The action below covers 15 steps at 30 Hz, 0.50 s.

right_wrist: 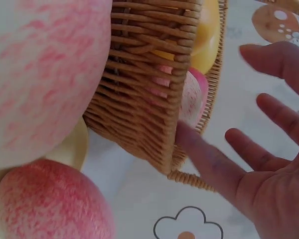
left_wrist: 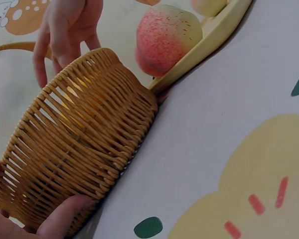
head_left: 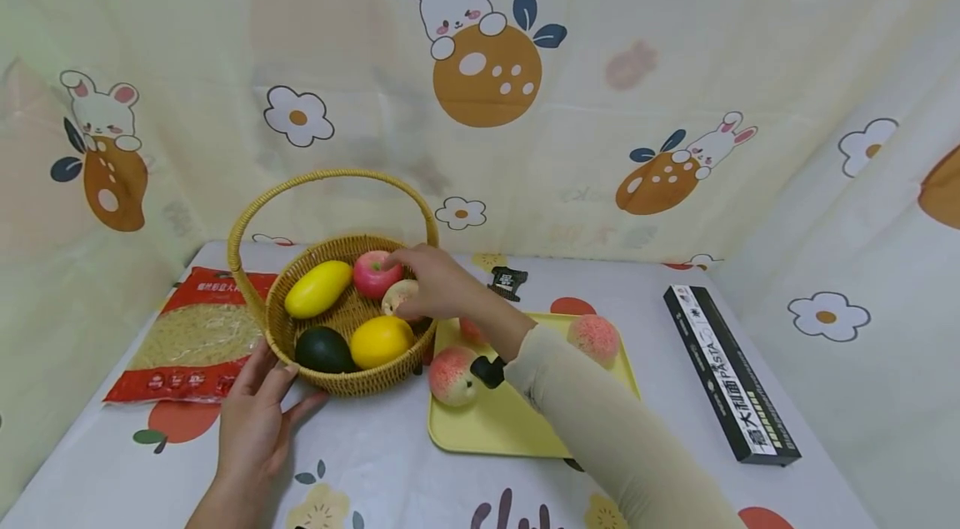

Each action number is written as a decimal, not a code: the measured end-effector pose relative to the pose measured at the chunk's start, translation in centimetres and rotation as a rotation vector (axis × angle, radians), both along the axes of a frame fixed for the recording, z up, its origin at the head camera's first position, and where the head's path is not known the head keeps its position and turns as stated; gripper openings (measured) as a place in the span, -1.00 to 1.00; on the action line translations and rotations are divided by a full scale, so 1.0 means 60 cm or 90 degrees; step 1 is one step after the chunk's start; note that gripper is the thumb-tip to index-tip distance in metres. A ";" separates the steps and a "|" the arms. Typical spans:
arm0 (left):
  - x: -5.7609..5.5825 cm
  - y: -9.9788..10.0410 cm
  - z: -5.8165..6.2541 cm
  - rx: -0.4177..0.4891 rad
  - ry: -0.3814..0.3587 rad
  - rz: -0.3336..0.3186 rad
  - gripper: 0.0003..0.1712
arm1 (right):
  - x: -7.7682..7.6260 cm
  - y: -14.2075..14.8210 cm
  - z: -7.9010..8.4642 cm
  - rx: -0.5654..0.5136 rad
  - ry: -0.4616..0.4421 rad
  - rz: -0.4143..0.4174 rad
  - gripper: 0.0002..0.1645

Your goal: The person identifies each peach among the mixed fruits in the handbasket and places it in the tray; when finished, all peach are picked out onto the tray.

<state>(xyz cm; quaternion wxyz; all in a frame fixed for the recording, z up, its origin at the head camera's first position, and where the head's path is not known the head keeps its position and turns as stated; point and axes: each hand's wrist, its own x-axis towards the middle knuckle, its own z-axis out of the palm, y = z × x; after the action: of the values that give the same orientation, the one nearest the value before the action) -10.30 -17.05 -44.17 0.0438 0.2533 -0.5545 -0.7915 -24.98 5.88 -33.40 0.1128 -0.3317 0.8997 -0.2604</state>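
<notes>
A wicker basket (head_left: 360, 383) with a tall arched handle holds a yellow mango (head_left: 318, 289), a pink apple (head_left: 378, 274), a yellow lemon (head_left: 382, 341), a dark green avocado (head_left: 324, 350) and a pale pink peach (head_left: 399, 297). My left hand (head_left: 255, 421) holds the basket's near left side, its thumb (left_wrist: 70, 211) low on the woven wall. Over the basket's right rim reaches my right hand (head_left: 435, 279). In the right wrist view its fingers are spread, with the thumb (right_wrist: 204, 154) close to the peach at the rim.
Right of the basket, a yellow tray (head_left: 510, 429) carries several peaches, one at its left edge (head_left: 453, 376). A red pasta bag (head_left: 198, 337) lies left of the basket. Far right lies a black pasta box (head_left: 731, 375). A small black packet (head_left: 508, 282) lies behind the tray.
</notes>
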 end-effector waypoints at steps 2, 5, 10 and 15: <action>0.000 0.000 0.001 0.000 0.000 0.000 -0.20 | -0.004 -0.009 -0.003 0.031 -0.007 -0.010 -0.23; -0.001 0.000 0.002 0.002 -0.003 -0.003 -0.19 | -0.010 -0.022 -0.009 0.074 -0.007 -0.010 -0.23; -0.001 -0.001 0.002 0.006 -0.007 -0.004 -0.18 | -0.020 -0.040 -0.018 0.111 -0.015 0.000 -0.31; -0.001 -0.001 0.004 0.000 -0.012 -0.001 -0.18 | -0.029 -0.052 -0.028 0.129 -0.029 -0.002 -0.45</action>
<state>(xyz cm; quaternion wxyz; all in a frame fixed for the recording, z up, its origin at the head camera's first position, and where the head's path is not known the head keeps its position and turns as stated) -10.38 -17.12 -43.95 0.0383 0.2600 -0.5553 -0.7890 -26.73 2.78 -35.07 0.1660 -0.3108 0.9192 -0.1760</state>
